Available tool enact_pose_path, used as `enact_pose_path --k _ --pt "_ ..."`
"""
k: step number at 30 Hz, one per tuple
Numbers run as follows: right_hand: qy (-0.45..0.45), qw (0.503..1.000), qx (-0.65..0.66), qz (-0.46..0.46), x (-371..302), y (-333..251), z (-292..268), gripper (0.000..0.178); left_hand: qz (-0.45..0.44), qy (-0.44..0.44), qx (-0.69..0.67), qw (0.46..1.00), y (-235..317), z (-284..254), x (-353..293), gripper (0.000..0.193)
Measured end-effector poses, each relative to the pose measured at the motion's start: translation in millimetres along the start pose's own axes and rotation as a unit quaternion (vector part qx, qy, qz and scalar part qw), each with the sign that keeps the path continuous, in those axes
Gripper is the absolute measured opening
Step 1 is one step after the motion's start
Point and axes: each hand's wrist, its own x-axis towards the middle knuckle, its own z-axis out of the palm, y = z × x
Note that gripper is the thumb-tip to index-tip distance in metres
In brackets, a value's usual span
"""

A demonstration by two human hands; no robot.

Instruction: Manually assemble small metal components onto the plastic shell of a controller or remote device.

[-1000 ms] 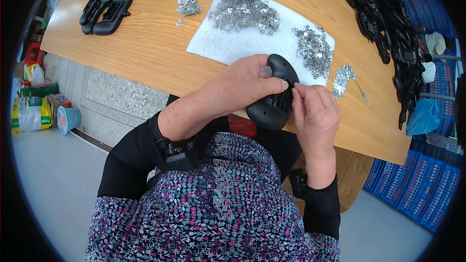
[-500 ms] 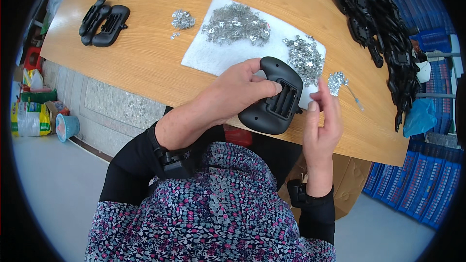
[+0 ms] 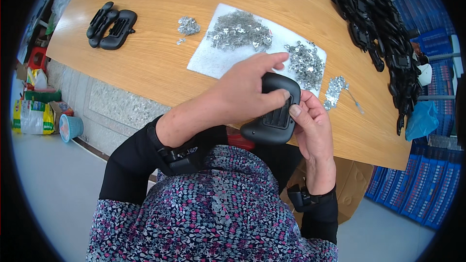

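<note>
A black game controller shell [image 3: 264, 132] with a slotted battery bay is tilted above the table's near edge. My left hand [image 3: 240, 87] grips it from the left, thumb pressed on the bay and index finger stretched past its top. At the shell's right edge, my right hand [image 3: 314, 128] is closed, its thumb tip at the end of the bay. Whatever its fingertips pinch is too small or hidden to make out. Just beyond lie a heap of wire springs [image 3: 238, 31] and a pile of small metal contacts [image 3: 306, 63] on a white foam sheet [image 3: 201, 60].
Small metal plates [image 3: 335, 91] and a thin blue-tipped tool [image 3: 357, 102] lie at right. Another metal pile [image 3: 188, 25] sits left of the sheet. Black controller parts [image 3: 119, 29] rest at far left. A long heap of black shells [image 3: 369, 29] lines the right edge, beside blue trays [image 3: 417, 184].
My right hand has moved left onto the shell's edge, beside the bay. My left index finger has lifted off the shell and straightened. The shell sits slightly lower in view.
</note>
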Motion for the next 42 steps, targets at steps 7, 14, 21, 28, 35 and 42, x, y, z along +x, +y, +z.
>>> enact_pose_path --k 7,14,21,28,35,42 --pt "-0.015 0.999 -0.033 -0.025 -6.5 -10.0 14.9 0.037 0.092 -0.066 0.183 0.977 10.5 1.4 2.9 0.043" --pt "-0.054 0.994 0.086 -0.04 -3.1 -22.1 20.7 0.041 0.03 -0.089 0.036 0.995 -6.6 -7.3 7.3 0.036" --pt "0.038 0.989 -0.031 -0.137 21.0 -5.3 43.9 0.02 -0.244 -0.056 -0.403 0.88 15.3 -12.1 1.5 0.035" --pt "0.081 0.965 -0.127 -0.215 28.9 9.7 63.1 0.016 -0.197 -0.075 -0.421 0.883 4.1 -4.6 -4.6 0.037" --pt "0.133 0.934 -0.142 -0.3 40.5 21.3 69.5 0.016 -0.085 -0.014 -0.359 0.929 -0.5 3.6 -9.5 0.04" --pt "0.101 0.972 -0.134 -0.167 38.5 4.9 74.2 0.014 -0.126 -0.067 -0.419 0.897 -17.4 -16.0 -8.5 0.036"
